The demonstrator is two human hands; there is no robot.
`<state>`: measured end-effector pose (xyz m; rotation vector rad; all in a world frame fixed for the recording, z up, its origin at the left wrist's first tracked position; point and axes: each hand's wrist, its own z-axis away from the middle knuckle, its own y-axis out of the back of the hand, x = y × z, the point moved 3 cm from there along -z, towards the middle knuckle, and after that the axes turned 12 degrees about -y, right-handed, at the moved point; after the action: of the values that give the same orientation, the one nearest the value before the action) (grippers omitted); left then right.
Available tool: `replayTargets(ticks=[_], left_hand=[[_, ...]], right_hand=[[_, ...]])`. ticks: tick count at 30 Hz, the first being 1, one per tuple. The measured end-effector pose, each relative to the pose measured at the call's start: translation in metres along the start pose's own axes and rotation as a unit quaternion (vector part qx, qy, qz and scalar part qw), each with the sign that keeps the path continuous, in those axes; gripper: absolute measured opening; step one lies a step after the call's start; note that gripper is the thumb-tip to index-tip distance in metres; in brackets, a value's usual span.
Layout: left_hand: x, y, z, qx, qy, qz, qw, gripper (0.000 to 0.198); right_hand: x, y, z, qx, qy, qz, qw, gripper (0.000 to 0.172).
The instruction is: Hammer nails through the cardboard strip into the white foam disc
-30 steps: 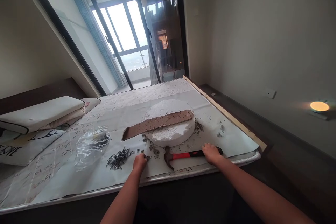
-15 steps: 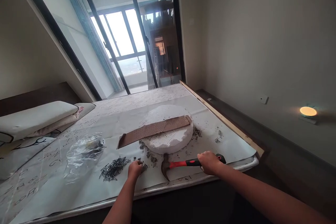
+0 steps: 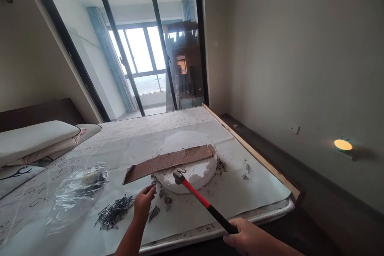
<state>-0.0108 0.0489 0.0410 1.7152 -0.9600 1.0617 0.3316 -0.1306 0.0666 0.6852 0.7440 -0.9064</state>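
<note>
My right hand point(image 3: 246, 238) is closed round the black end of a red-and-black claw hammer point(image 3: 198, 196), which is lifted off the bed with its head near the front of a round white foam block point(image 3: 192, 168). A brown perforated strip point(image 3: 168, 161) lies across the block and juts out to the left. My left hand point(image 3: 143, 203) is pinched near its fingertips, just below the strip's left end; what it holds is too small to name. A heap of dark nails point(image 3: 112, 215) lies to its left.
White paper point(image 3: 255, 190) covers the bed, with grey rubble point(image 3: 222, 165) around the block. A clear plastic bag point(image 3: 78, 186) lies at the left, pillows point(image 3: 36, 140) beyond it. A wooden batten point(image 3: 255, 154) runs along the bed's right edge. A lamp point(image 3: 343, 144) glows on the floor.
My right hand gripped the hammer where it lay on the paper and raised it, head swung up toward the foam block. My left hand lifted from beside the nails toward the strip.
</note>
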Motion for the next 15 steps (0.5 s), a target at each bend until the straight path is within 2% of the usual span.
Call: replayTargets(ticks=[3,7,11,15], left_hand=[[0.029,-0.033,-0.006,-0.040,-0.022,0.054,0.998,0.054],[0.059,-0.082,-0.029,-0.083,-0.084,0.024,0.993,0.046],[0.067,-0.125,-0.061,-0.134,-0.128,-0.061,0.981,0.037],[0.064,-0.154,-0.087,-0.155,-0.190,-0.141,0.959,0.025]], right_hand=[[-0.014,0.004,0.006,-0.016,0.026,-0.080,0.996,0.021],[-0.020,0.032,0.004,0.019,0.019,-0.121,0.992,0.019],[-0.020,0.060,-0.003,0.030,-0.019,-0.106,0.994,0.028],[-0.017,0.080,-0.012,0.015,-0.024,-0.104,0.994,0.032]])
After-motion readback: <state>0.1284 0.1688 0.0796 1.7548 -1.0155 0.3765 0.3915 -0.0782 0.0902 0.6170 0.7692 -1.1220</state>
